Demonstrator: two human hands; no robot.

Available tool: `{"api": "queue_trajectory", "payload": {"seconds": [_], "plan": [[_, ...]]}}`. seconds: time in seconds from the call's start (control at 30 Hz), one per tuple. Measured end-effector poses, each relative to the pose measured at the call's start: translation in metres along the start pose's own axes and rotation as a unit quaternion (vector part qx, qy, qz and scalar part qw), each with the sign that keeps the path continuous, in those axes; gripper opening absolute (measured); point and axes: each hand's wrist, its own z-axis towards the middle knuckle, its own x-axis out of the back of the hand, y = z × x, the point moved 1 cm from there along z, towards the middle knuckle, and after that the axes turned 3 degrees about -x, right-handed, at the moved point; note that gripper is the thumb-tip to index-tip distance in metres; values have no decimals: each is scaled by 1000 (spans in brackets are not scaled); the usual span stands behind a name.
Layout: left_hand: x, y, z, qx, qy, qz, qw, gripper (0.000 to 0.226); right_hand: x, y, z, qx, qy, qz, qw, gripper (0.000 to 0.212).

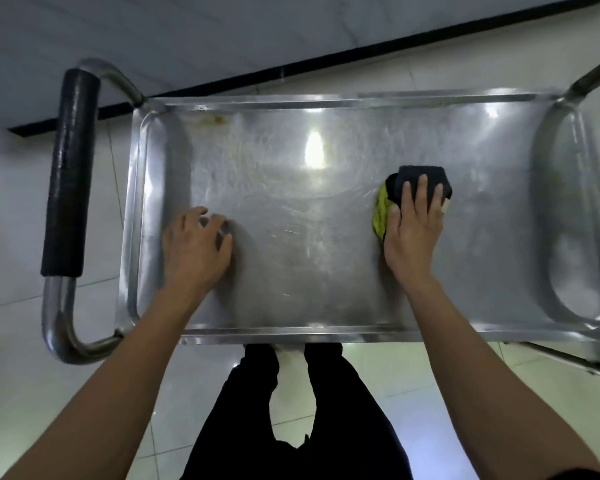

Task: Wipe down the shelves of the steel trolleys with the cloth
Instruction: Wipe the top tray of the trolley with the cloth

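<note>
From the head view, the cloth [417,176] is pressed flat on the trolley shelf [291,209] by the right hand [414,226], its grip spread apart. The left hand [196,244], fingers loosely bent, rests nearer the black-wrapped handle [68,168]. No writing can be read.

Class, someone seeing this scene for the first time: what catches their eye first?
The shiny scratched steel trolley shelf fills the middle. On its right, the right hand presses a folded black and yellow cloth; the left hand rests opposite, near the black padded handle.
</note>
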Motion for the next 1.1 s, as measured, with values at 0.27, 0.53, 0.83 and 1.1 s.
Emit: {"api": "queue_trajectory", "payload": {"seconds": [0.27,0.53,0.83,1.1], "plan": [[-4,-49,-6,-33,-92,36,995,53,-45,-109,0,86,-24,8,996,62],[-2,-59,-10,-59,-113,32,991,63,-97,-236,7,192,-105,-44,975,62],[-10,-71,-20,-87,-95,10,992,64,-131,-340,14,305,-166,-34,937,59],[-7,-71,-15,-78,-101,3,992,66,-126,-331,17,338,-149,-6,929,55]]}}
